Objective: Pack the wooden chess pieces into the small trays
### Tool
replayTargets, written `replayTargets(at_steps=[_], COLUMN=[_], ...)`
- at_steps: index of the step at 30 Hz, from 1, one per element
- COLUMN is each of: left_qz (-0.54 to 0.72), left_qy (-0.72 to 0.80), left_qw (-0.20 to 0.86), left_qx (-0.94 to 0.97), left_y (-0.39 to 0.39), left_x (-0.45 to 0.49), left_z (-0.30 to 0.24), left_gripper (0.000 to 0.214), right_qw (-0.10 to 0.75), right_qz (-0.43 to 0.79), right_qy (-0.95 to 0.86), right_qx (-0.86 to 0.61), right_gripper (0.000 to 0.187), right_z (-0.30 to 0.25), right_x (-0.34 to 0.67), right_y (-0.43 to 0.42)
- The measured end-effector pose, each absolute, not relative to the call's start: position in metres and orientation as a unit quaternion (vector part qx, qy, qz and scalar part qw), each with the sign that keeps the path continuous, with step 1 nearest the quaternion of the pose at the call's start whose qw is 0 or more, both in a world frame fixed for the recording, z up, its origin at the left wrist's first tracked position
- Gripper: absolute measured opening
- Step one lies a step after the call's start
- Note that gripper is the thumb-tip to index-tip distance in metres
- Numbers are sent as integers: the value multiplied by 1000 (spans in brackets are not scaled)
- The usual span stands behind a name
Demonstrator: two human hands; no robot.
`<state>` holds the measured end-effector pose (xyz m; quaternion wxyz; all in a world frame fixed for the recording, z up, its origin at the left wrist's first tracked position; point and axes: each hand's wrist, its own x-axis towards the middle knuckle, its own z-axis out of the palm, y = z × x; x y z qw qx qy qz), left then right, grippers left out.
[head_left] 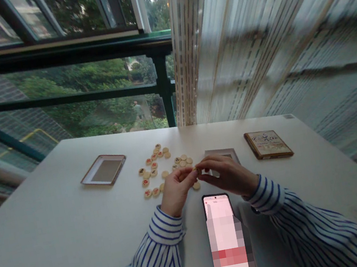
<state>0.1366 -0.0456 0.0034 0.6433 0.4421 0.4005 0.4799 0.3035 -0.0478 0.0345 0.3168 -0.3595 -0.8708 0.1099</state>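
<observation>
Observer: Head view, the only one. How are the hands placed?

Recorder: Left hand (177, 189) and right hand (229, 174) are brought together over the white table (60, 228), just beyond the phone (218, 211). Fingertips are met in the middle. Striped sleeves are worn on both arms.

Observer: Is anything gripped?

Recorder: A held disc (199, 170), small, round and pale, is pinched where the fingertips meet. The fingers of both hands are closed on it, thumbs pressed against forefingers. Which hand takes most of the grip cannot be told.

Observer: And the other pieces?

Recorder: Loose discs (156, 165) are scattered flat on the table, left of and behind the hands, some touching, some apart. Red or dark marks are seen on several; they cannot be read. One disc is partly covered by the left hand.

Observer: What lies around them?

Recorder: A shallow tray (104, 170) is laid well to the left of the discs. A grey frame (223, 152) is half hidden behind the right hand. A printed box (268, 144) is set further right, apart from everything. The phone is laid face up near the person, its screen lit. A striped curtain (267, 30) is hung at the right, and a window railing (163, 85) is seen behind the table.
</observation>
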Motion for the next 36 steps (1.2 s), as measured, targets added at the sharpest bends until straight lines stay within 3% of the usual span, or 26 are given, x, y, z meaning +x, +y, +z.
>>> replayTargets(at_steps=[15, 36], left_qz=[477, 463], left_qy=[416, 385], left_qw=[609, 657], left_qx=[478, 455], left_y=[-49, -52], left_x=[136, 140], left_z=[7, 13], left_gripper=[23, 27], right_qw=[342, 359], right_qz=[170, 178], right_qy=[-854, -842], right_qx=[-353, -360], right_gripper=[17, 21], right_z=[31, 37], right_x=[307, 318], right_y=[-49, -54])
